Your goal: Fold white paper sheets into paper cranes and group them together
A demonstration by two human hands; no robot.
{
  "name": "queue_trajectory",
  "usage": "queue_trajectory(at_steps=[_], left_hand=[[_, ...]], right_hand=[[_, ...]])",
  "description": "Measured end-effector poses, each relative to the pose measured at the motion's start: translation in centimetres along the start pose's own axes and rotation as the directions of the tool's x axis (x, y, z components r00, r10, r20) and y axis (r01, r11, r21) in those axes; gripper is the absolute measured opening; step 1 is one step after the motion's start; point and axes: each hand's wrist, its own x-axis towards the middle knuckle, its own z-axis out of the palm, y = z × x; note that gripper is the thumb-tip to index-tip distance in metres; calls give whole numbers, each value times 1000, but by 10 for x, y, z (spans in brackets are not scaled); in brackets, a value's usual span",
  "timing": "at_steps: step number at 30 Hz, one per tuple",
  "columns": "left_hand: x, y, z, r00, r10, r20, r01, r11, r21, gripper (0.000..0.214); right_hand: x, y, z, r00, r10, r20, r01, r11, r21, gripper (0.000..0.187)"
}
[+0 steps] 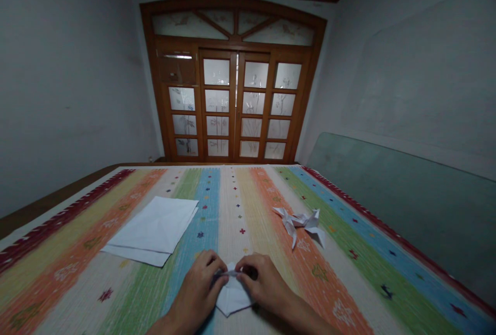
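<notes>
A small folded piece of white paper (233, 298) lies on the striped cloth close in front of me, its lower end coming to a blunt point. My left hand (203, 283) pinches its upper left edge between thumb and fingers. On the opposite side, my right hand (263, 279) pinches the upper right edge the same way. Both sets of fingertips nearly meet along a narrow fold at the top of the paper. The fingers hide part of that fold.
Flat white paper sheets (155, 229) lie stacked to the left. Folded white paper figures (300, 224), shaped like birds, rest to the right. A colourful striped cloth (147, 299) covers the table. Beyond it stand wooden glass doors (238, 108), with a pale green panel (387, 185) along the right.
</notes>
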Motion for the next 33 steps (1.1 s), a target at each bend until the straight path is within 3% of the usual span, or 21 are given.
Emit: queue_trajectory(at_steps=[8,13,17,20,23,29,33], left_hand=[[0,-6,3,994,101,45,-107,983,151,17],[-2,-6,-2,965,232,124,-257,934,248,23],[-2,5,-15,926,309,217,-359,898,255,23],[-2,9,-19,919,329,218,-380,886,266,24],[-3,4,-16,931,299,210,-344,910,231,22],[2,-6,-9,983,86,163,-95,995,44,18],[2,-4,-3,993,-18,119,11,999,53,15]], right_hand=[[0,5,2,997,-71,-23,69,994,-83,14],[-2,7,2,983,-179,33,181,980,-80,29],[-5,6,-1,958,-268,100,280,950,-135,26],[-8,1,-5,933,-323,158,349,917,-191,26],[-10,-5,-7,937,-306,167,335,922,-193,24],[-9,-4,4,992,-112,63,121,977,-173,4],[-8,-1,8,999,-11,-51,1,979,-205,18]])
